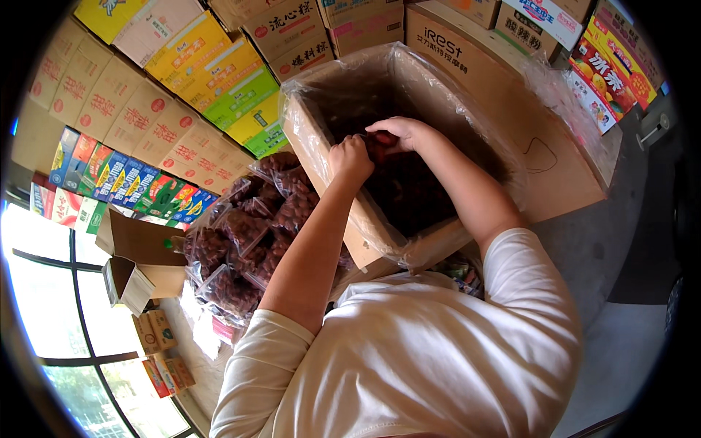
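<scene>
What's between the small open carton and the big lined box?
Piled clear bags of dark-red pieces, left forearm over their right side; head view.

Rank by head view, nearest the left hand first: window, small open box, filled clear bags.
1. Filled clear bags: lower left of the left hand.
2. Small open box: farther left, beyond the bags.
3. Window: far left edge.
</scene>
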### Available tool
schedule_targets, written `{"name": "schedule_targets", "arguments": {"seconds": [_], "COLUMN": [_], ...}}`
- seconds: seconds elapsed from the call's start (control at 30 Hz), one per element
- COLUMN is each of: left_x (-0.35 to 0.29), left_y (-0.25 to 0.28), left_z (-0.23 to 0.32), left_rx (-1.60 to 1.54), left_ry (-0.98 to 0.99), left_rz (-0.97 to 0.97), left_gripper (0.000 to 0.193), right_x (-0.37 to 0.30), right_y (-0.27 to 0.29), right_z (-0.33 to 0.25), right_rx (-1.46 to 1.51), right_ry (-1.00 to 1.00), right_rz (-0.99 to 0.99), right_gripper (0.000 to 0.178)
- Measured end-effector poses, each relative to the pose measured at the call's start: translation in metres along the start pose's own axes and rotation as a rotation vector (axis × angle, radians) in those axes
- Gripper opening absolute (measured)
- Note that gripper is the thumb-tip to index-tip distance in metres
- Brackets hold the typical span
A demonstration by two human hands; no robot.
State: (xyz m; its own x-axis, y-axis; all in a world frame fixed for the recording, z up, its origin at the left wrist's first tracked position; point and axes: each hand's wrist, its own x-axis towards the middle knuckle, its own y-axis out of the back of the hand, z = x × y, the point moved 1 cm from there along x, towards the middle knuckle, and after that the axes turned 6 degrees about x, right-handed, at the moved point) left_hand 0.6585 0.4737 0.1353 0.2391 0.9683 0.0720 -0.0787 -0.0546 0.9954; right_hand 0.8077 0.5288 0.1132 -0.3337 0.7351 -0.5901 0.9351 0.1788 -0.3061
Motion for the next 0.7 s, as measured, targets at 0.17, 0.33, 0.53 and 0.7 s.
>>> {"name": "schedule_targets", "arguments": {"seconds": [0.17,0.33,0.53,0.7], "left_x": [0.002,0.002,0.000,0.000], "left_y": [-0.001,-0.002,0.002,0.003], "left_z": [-0.001,-0.002,-0.004,-0.004], "left_rx": [-0.124,-0.183,-0.224,-0.250], "left_ry": [0.030,0.047,0.034,0.052], "left_rz": [0.035,0.074,0.050,0.063], "left_gripper": [0.040,0.044,0.047,0.044], "right_x": [-0.009,-0.008,-0.013,-0.017], "right_y": [-0.007,-0.004,-0.001,-0.003], "right_z": [-0.003,-0.010,-0.012,-0.011], "right_rx": [0.157,0.132,-0.138,-0.297], "right_ry": [0.042,-0.007,0.137,0.256], "right_rz": [-0.155,-0.228,-0.138,-0.109], "right_gripper": [0.028,0.035,0.032,0.020]}}
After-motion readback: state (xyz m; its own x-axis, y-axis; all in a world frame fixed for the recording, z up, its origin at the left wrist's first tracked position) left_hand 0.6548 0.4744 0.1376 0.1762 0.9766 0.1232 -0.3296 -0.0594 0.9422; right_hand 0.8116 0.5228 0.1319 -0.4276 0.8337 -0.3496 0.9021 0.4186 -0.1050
